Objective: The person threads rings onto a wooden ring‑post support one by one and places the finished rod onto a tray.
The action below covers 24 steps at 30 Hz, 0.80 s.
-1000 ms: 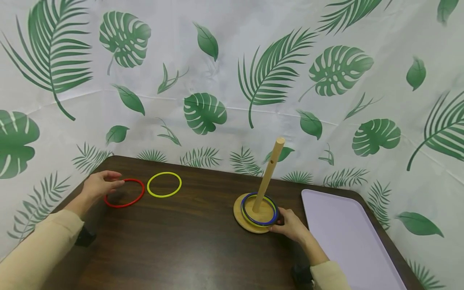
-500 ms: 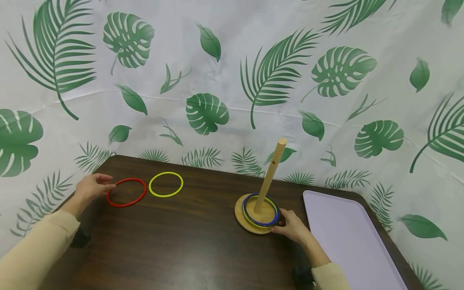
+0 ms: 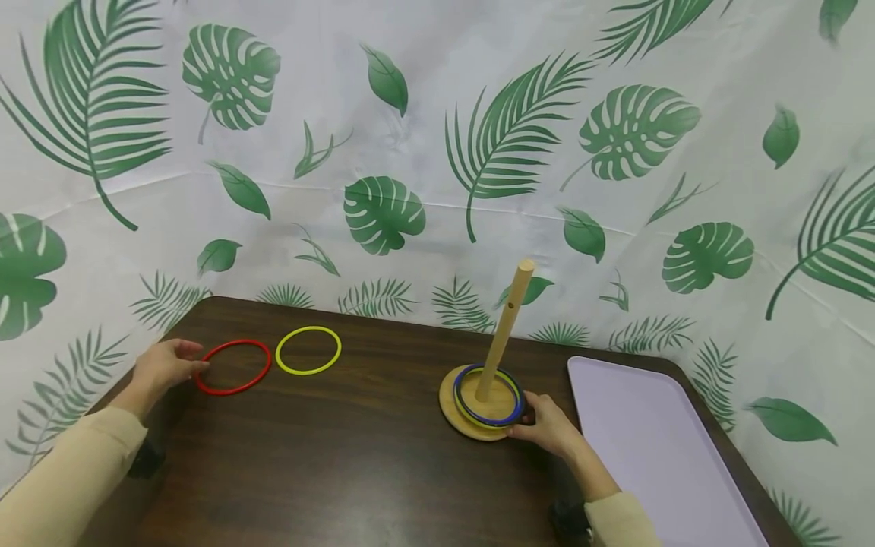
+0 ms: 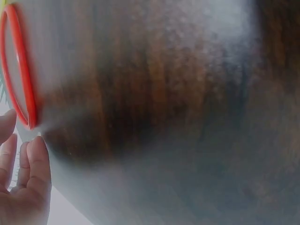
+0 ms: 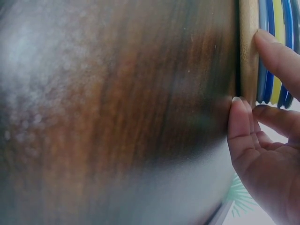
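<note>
My left hand [image 3: 160, 370] is beside the left edge of a red ring [image 3: 235, 392] lying flat on the table. In the left wrist view, thumb and fingers spread apart close to the red ring's near end, holding nothing. A yellow ring [image 3: 307, 372] lies just right of it. My right hand [image 3: 550, 427] grips the round wooden base of a ring-toss stand [image 3: 504, 334], whose peg stands up from it. The right wrist view shows the thumb on the base [image 5: 249, 56] and fingers at its edge. Several blue and yellow rings [image 5: 277, 70] are stacked around the peg.
A pale purple tray [image 3: 642, 433] lies right of the stand, near the table's right edge. The dark wooden table [image 3: 355, 456] meets a leaf-printed cloth [image 3: 410, 152] at its back and sides.
My left hand has drawn left and slightly nearer, from over the red ring to its left edge. The right hand keeps its hold on the stand's base. The rings have not moved.
</note>
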Available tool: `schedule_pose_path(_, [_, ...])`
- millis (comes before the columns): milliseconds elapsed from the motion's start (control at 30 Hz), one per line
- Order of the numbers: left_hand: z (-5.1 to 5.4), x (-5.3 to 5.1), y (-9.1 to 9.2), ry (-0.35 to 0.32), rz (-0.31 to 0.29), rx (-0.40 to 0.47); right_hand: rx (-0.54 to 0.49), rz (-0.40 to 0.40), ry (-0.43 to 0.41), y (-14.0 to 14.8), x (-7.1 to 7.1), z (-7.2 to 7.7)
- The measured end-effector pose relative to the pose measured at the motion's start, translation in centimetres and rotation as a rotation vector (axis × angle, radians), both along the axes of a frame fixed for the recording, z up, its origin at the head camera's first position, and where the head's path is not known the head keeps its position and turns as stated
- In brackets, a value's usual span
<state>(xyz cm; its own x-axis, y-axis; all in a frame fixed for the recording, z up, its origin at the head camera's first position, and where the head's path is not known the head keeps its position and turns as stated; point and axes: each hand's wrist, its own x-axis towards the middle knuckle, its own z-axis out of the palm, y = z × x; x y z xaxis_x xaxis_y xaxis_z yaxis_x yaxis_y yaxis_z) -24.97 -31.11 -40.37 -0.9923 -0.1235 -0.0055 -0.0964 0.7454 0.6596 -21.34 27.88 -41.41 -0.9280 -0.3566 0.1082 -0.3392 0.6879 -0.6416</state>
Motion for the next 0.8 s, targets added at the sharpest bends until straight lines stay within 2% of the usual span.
schedule_pose_path(233, [-0.25, -0.01, 0.1, 0.0, 0.002, -0.055, -0.01, 0.007, 0.009, 0.01, -0.01, -0.09])
schedule_pose_path(800, [-0.87, 0.17, 0.21, 0.037, 0.027, -0.05, 0.002, 0.006, 0.009, -0.11, 0.07, 0.08])
